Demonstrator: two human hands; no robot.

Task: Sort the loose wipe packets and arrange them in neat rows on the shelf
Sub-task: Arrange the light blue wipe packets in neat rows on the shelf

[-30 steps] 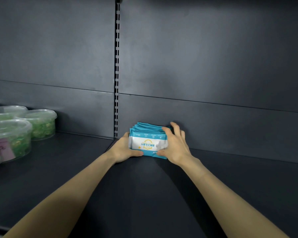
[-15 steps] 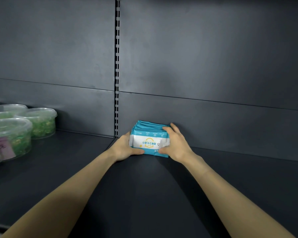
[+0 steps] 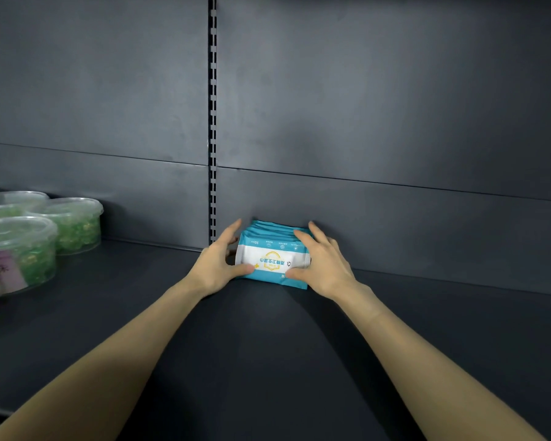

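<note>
A row of several teal-and-white wipe packets (image 3: pixel 272 261) stands on edge on the dark shelf (image 3: pixel 268 361), pushed against the back panel just right of the slotted upright. My left hand (image 3: pixel 218 265) is at the row's left end, its fingers straight and lifted a little off the packets, its thumb touching the lower front of the nearest packet. My right hand (image 3: pixel 323 265) presses the right end, with straight fingers lying over the top edges and the thumb against the lower front.
Several clear lidded tubs of green contents (image 3: pixel 23 246) stand at the shelf's left. A slotted upright (image 3: pixel 213 122) divides the back panel (image 3: pixel 395 122). Bare shelf stretches to the right of the packets and in front of them.
My left hand's fingers have straightened and come off the left side of the packets. My right hand's fingers have spread further over the top. The row stays against the back panel.
</note>
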